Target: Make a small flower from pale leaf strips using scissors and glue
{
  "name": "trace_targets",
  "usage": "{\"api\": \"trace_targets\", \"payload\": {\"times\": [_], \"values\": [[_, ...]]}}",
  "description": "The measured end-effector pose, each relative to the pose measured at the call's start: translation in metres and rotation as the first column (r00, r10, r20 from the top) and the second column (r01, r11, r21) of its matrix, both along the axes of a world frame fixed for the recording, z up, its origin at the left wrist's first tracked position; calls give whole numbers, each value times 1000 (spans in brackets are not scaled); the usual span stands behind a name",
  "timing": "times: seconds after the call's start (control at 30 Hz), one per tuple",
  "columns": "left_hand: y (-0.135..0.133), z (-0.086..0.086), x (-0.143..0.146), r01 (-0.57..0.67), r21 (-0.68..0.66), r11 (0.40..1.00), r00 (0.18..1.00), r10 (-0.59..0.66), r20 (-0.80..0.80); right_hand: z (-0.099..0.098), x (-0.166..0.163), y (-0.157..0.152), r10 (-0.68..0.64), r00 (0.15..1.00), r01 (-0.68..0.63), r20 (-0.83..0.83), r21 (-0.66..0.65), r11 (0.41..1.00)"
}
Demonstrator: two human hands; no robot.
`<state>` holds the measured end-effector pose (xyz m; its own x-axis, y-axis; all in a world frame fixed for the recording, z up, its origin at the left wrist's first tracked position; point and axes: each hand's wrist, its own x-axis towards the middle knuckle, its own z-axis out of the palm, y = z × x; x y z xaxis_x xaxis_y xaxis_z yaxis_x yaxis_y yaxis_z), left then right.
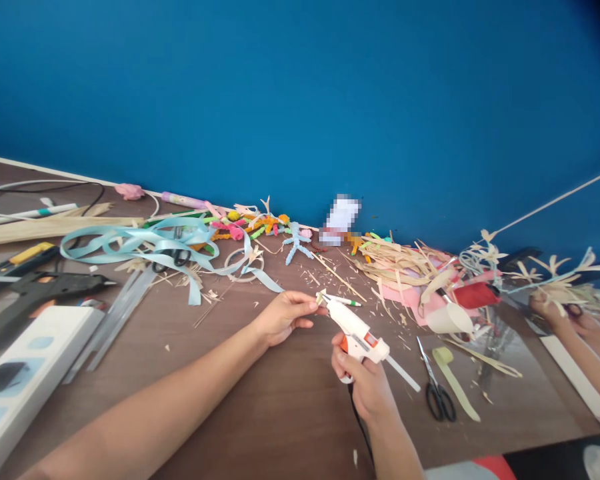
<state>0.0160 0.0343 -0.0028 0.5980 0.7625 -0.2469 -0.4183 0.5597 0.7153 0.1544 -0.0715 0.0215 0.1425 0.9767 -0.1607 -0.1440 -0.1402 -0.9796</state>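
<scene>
My right hand (363,380) is wrapped round the handle of a white glue gun (350,323) with orange parts. A clear glue stick (403,373) pokes out of its back end, and a dark cord hangs below. The gun's nozzle points up and left at a small pale strip piece (321,297), pinched between the thumb and fingers of my left hand (291,315). Whether the nozzle touches the piece I cannot tell. A white and green pen-like stick (344,301) lies just behind the nozzle.
Black-handled scissors (436,390) and a pale green ribbon (455,383) lie to the right. Light blue ribbon (145,240), a dark glue gun (40,293) and a white power strip (35,373) occupy the left. Dried strips (405,263) pile up behind; another person's hands (555,310) work at far right.
</scene>
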Motion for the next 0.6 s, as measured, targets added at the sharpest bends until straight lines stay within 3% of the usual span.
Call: {"api": "trace_targets", "payload": {"times": [0.6], "values": [[1, -5, -1, -4, -15, 1000, 1000, 4, -4, -10, 4, -4, 8, 1000, -7, 20, -46, 999]]}}
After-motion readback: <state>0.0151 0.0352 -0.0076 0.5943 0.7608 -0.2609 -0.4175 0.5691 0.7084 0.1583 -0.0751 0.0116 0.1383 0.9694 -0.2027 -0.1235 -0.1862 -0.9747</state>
